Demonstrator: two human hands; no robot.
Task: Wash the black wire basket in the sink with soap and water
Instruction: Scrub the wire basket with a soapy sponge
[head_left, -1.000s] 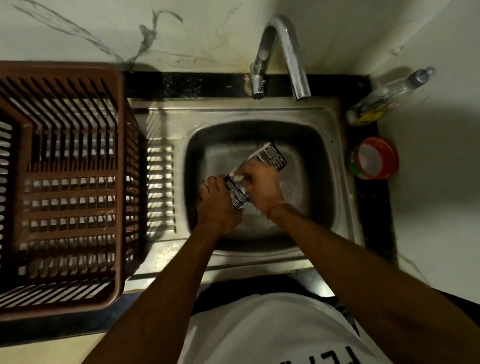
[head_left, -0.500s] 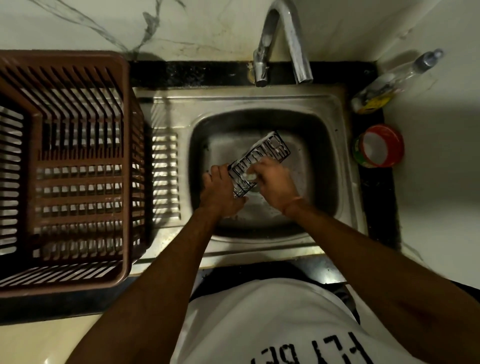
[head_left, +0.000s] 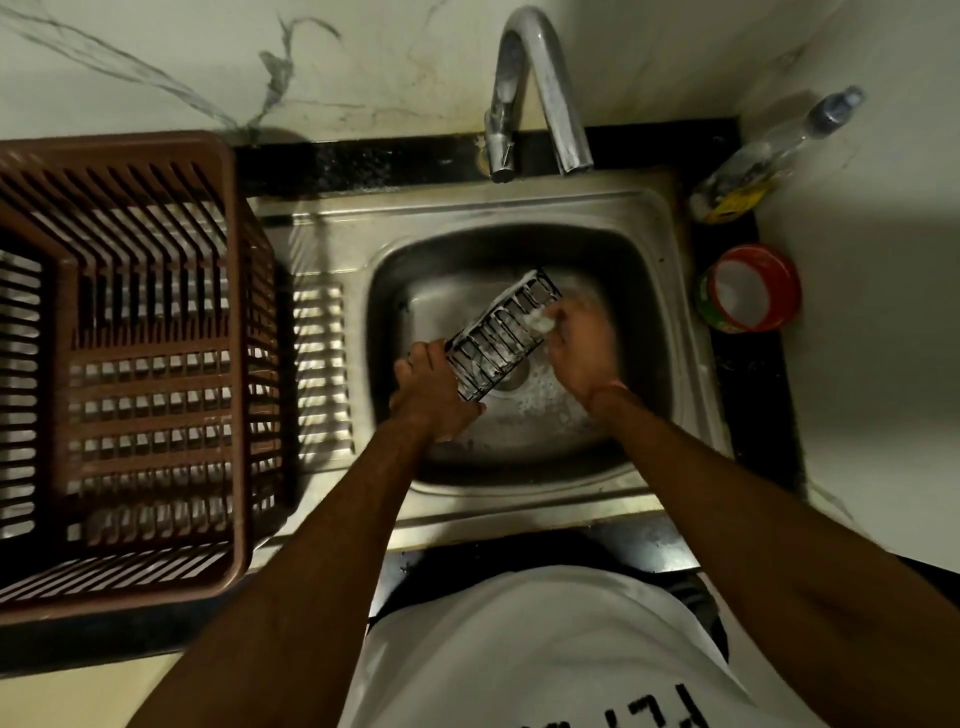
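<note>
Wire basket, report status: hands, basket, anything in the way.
Left hand grips black wire basket at its near end. Right hand holds pale soapy scrubber against its far end. Basket sudsy, tilted over sink. Nothing blocking.

Wire basket in sink, crate leftward.

The right hand is motion-blurred above the sink, so its pale scrubber cannot be identified. The left hand hides the wire basket's near end. The brown crate, left of the sink, is cropped.
</note>
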